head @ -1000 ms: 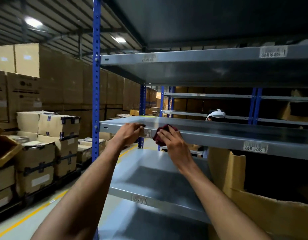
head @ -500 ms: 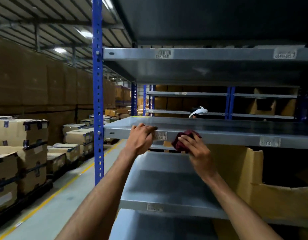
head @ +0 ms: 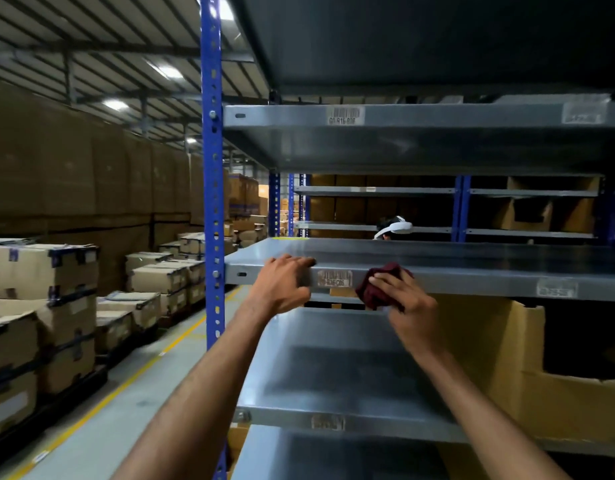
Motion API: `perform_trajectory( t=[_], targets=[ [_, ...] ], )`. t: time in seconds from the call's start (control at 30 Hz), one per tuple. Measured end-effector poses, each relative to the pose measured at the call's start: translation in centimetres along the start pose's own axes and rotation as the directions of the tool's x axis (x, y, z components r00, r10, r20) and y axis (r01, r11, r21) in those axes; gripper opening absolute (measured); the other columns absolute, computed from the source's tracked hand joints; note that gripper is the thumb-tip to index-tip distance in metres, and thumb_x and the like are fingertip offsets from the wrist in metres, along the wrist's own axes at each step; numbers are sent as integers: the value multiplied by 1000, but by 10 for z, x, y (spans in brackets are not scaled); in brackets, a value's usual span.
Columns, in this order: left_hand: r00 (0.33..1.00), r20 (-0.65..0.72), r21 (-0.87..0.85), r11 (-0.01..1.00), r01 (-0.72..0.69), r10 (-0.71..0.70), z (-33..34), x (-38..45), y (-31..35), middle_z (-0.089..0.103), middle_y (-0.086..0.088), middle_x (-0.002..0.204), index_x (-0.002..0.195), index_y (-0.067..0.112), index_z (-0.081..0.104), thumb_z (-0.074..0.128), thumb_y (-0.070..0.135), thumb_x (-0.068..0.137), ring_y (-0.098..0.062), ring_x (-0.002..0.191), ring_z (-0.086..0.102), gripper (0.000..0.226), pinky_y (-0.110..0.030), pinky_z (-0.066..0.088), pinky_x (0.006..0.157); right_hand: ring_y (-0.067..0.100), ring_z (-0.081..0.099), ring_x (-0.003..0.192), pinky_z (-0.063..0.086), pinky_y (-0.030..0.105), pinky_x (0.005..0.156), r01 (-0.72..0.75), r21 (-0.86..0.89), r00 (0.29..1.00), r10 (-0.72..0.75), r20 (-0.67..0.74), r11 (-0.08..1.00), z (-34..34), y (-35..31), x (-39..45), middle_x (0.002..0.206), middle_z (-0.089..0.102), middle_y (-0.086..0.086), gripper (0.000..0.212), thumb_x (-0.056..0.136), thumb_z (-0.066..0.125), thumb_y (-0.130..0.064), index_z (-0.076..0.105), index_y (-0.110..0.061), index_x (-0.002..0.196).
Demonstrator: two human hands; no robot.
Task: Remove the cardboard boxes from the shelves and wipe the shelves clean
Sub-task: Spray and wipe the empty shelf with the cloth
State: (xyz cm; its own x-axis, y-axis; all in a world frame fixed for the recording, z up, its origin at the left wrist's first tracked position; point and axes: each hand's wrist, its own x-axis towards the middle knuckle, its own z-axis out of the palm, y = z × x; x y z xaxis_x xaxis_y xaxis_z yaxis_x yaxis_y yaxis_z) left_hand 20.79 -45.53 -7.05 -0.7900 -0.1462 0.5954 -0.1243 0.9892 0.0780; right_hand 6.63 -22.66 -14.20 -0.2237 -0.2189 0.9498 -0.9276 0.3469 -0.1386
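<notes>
A grey metal shelf (head: 472, 268) runs across the middle of the rack at chest height. My left hand (head: 281, 285) grips its front edge just left of a barcode label, fingers curled over the lip. My right hand (head: 403, 299) holds a dark red cloth (head: 378, 285) against the same front edge, right of the label. Below, an open cardboard box (head: 500, 358) stands on the right part of the lower shelf (head: 333, 382).
A blue upright post (head: 212, 202) bounds the rack on the left. Strapped cardboard boxes (head: 49, 306) line the aisle floor at left, beside a yellow floor line. Another person's head with a white headset (head: 392, 226) shows behind the shelf. Further racks with boxes stand behind.
The view has swung right and closer to the rack. My right hand with the cloth has slid right along the shelf's front edge, away from my left hand, which keeps its grip.
</notes>
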Motion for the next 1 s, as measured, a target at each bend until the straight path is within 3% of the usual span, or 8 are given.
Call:
perform_trajectory(
  t=[0.07,0.2,0.37,0.53,0.63,0.7,0.87,1.0],
  targets=[
    [1000,-1,-42,999,17,-17,-1,0,3,63,-7,128,144,26,50,47,32,61,-22,119,52,83,-39,36,105,19,47,132,38,45,113,-102,46,994,103,-33,994,7,-18,5,128,59,-12,65,70,70,23,70,-16,123],
    [999,24,-48,998,34,-33,-2,-5,6,57,-5,139,147,28,46,47,32,62,-22,126,47,85,-39,31,109,34,54,129,40,52,108,-2,-23,1000,2,8,1000,7,-10,2,131,65,5,68,68,73,23,68,-11,126],
    [998,5,-114,991,66,-66,-2,-5,12,57,-7,138,145,25,48,46,28,62,-23,125,47,84,-37,29,109,32,57,127,42,44,109,-92,-25,992,90,-85,995,17,-17,5,129,67,4,62,72,70,21,69,-11,125],
    [997,45,-89,994,61,-57,-10,-7,4,54,-4,144,147,27,45,57,15,77,-24,131,47,73,-43,32,113,36,55,127,40,50,108,108,-39,994,-108,4,993,17,-6,6,129,66,7,67,66,71,23,69,-9,125],
    [997,-13,-12,997,80,-80,-8,-8,-9,54,-1,145,146,28,46,53,19,71,-20,131,47,76,-42,31,115,35,55,127,43,54,106,2,-7,995,-2,-103,1000,12,2,1,130,64,3,67,68,70,24,68,-11,126],
    [993,-36,-85,991,107,-111,0,-5,-13,54,0,145,144,26,51,45,24,70,-15,131,46,74,-40,27,114,30,56,126,42,50,108,-25,61,988,34,-153,998,23,-12,2,128,64,1,66,68,70,24,69,-11,124],
    [989,72,-523,839,151,-133,-11,3,-20,63,0,135,131,17,65,38,21,77,-14,126,55,61,-31,43,108,29,59,126,47,40,106,310,129,947,-318,44,942,72,-62,24,128,68,5,66,65,66,22,70,-10,122],
    [959,-143,-561,818,125,-245,-18,-1,-41,67,-2,128,125,15,69,36,20,82,-11,117,60,55,-6,44,87,30,61,122,49,42,102,309,96,944,-317,89,946,101,-99,38,120,71,6,53,67,69,15,73,-7,115]
  ],
)
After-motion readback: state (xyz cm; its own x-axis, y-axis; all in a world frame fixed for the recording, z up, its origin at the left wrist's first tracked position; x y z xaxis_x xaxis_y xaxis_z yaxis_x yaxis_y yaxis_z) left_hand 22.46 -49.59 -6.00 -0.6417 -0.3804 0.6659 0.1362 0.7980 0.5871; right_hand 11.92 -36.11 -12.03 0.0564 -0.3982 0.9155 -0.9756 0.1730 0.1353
